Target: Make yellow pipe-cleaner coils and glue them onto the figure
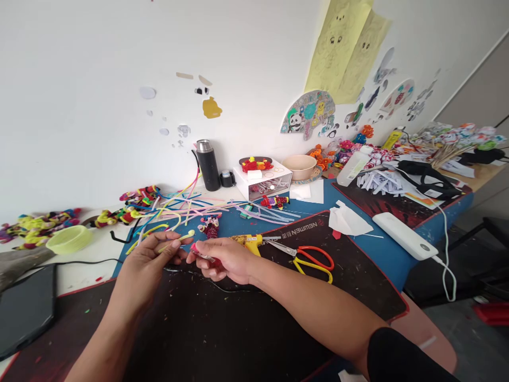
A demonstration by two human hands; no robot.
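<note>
My left hand [153,260] pinches a yellow-green pipe cleaner [183,237] whose end is curled into a small ball. Close to its right, my right hand [222,259] has its fingers closed around a small red or pink object [195,248], mostly hidden by the fingers. Both hands are above the dark mat [199,329]. Behind the right hand lies a yellow glue gun [251,243], with red-and-yellow-handled scissors [314,260] to its right. A dark red pipe-cleaner figure [210,226] sits just beyond the hands.
Loose pipe cleaners [191,204] spread along the back. Finished figures [40,228] and a yellow-green ring [69,240] lie left, above a black tablet [27,307]. A black flask [208,167], white box [262,180] and bowl [299,166] stand by the wall. A white device [404,236] lies right.
</note>
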